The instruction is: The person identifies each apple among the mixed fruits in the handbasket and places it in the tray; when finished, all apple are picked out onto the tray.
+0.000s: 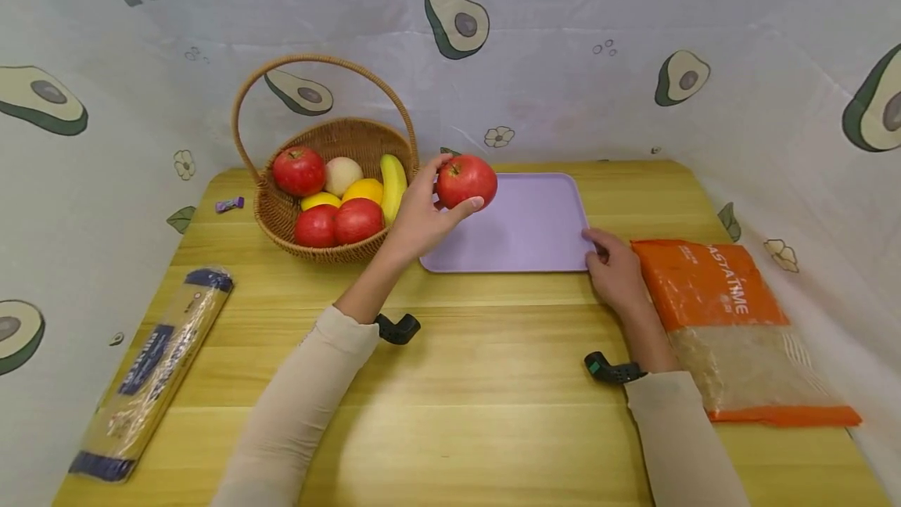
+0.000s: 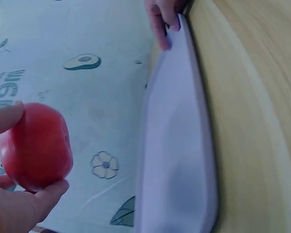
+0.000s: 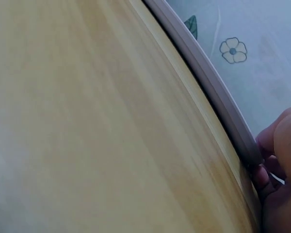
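A red apple (image 1: 467,181) is in my left hand (image 1: 421,213), held between thumb and fingers over the left part of a lilac tray (image 1: 524,225). In the left wrist view the apple (image 2: 37,147) shows clear of the tray (image 2: 177,126). With fingers and thumb, my right hand (image 1: 616,272) grips the tray's near right corner; the right wrist view shows its fingertips (image 3: 262,175) right at the rim. Left of the tray stands a wicker basket (image 1: 338,253) with several red apples (image 1: 299,170), a banana (image 1: 393,186), yellow fruit (image 1: 364,191) and a pale round fruit (image 1: 343,176).
The basket's tall handle (image 1: 320,59) arches above its fruit. A small purple-wrapped sweet (image 1: 229,204) lies left of the basket. A long pack of noodles (image 1: 158,370) rests at the table's left, an orange-and-clear bag (image 1: 732,327) by my right forearm. A printed cloth (image 1: 549,45) hangs behind.
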`<action>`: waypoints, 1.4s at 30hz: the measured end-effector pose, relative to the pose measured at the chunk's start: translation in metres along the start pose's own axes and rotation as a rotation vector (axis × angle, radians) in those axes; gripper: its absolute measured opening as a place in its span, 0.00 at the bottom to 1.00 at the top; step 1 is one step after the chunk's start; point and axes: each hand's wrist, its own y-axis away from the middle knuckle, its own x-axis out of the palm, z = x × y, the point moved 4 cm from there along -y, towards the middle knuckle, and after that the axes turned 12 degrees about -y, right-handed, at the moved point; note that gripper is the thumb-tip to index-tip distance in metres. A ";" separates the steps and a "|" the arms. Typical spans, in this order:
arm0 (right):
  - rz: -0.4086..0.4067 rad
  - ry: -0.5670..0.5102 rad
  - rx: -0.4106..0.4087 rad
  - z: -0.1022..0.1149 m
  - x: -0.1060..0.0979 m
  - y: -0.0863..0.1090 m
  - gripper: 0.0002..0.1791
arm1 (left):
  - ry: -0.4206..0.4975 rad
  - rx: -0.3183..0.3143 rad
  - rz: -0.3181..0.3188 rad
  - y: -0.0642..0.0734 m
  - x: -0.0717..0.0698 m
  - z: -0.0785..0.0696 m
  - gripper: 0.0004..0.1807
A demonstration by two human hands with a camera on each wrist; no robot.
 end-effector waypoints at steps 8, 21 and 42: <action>-0.002 -0.009 -0.034 0.000 0.003 0.000 0.24 | -0.083 -0.092 -0.066 -0.014 0.026 0.020 0.47; -0.008 0.020 -0.035 -0.001 0.002 0.000 0.23 | -0.159 -0.143 -0.164 -0.047 0.051 0.051 0.46; -0.012 0.040 -0.031 0.000 0.005 0.000 0.23 | -0.179 -0.126 -0.147 -0.052 0.060 0.065 0.46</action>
